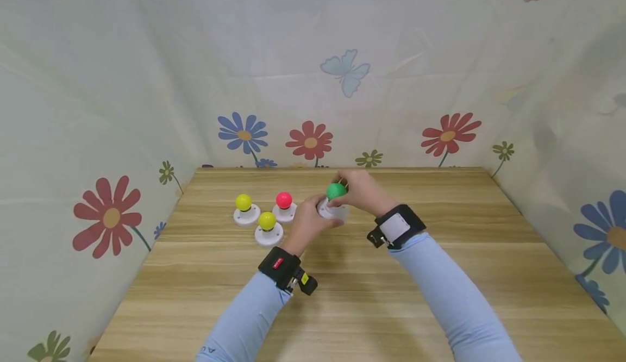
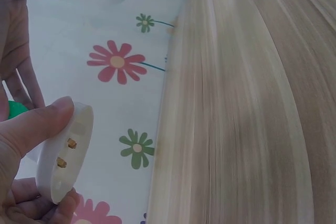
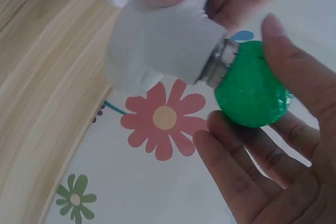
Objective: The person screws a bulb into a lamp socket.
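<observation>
My left hand (image 1: 311, 216) grips a white lamp holder (image 3: 157, 40) by its round base, raised above the table. The underside of that base, with two brass-coloured screws, shows in the left wrist view. A green light bulb (image 3: 252, 87) sits at the mouth of the holder, and part of its metal screw cap is visible between the two. Around the green bulb, my right hand (image 1: 364, 192) curls its fingers, with the thumb (image 3: 294, 64) on one side and the other fingers on the opposite side.
Left of my hands, two yellow bulbs (image 1: 267, 220) and a pinkish-red bulb (image 1: 283, 200) stand upright in white lamp holders on the wood-grain table (image 1: 469, 297). A white flowered curtain (image 1: 274, 36) surrounds the table's back and sides.
</observation>
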A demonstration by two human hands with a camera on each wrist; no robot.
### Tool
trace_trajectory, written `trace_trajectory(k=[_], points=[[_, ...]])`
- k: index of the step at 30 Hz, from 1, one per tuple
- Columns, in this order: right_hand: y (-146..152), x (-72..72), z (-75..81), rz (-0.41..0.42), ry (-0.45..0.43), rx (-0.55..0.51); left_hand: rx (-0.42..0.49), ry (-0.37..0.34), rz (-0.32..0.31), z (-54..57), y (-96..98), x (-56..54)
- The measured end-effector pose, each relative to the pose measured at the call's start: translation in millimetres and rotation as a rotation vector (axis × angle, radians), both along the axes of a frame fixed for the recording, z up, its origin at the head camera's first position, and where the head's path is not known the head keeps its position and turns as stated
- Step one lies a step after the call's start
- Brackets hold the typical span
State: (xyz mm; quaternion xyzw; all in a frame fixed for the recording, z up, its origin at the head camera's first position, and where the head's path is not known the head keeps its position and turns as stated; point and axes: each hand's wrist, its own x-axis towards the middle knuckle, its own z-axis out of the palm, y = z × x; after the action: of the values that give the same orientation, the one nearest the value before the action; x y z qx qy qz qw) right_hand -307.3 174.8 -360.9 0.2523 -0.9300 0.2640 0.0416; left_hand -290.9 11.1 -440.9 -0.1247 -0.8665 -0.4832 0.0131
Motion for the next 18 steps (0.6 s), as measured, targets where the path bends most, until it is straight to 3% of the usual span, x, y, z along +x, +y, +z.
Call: trace_trajectory(k=[5, 8, 13, 18], points=[[7, 0.7, 4.1, 0.181, -0.028, -0.049, 0.002, 0.001, 0.001, 1.0, -0.5, 0.2], [10, 2.6, 7.7, 0.219, -0.068, -0.070, 0.007, 0.003, 0.001, 2.4, -0.6, 0.5], [11, 5.3, 11.6, 0.203, -0.089, -0.065, 0.009, 0.002, -0.002, 3.4, -0.9, 0.7], [8, 4.1, 10.2, 0.066, -0.061, -0.027, 0.010, -0.009, -0.006, 2.5, -1.3, 0.5]])
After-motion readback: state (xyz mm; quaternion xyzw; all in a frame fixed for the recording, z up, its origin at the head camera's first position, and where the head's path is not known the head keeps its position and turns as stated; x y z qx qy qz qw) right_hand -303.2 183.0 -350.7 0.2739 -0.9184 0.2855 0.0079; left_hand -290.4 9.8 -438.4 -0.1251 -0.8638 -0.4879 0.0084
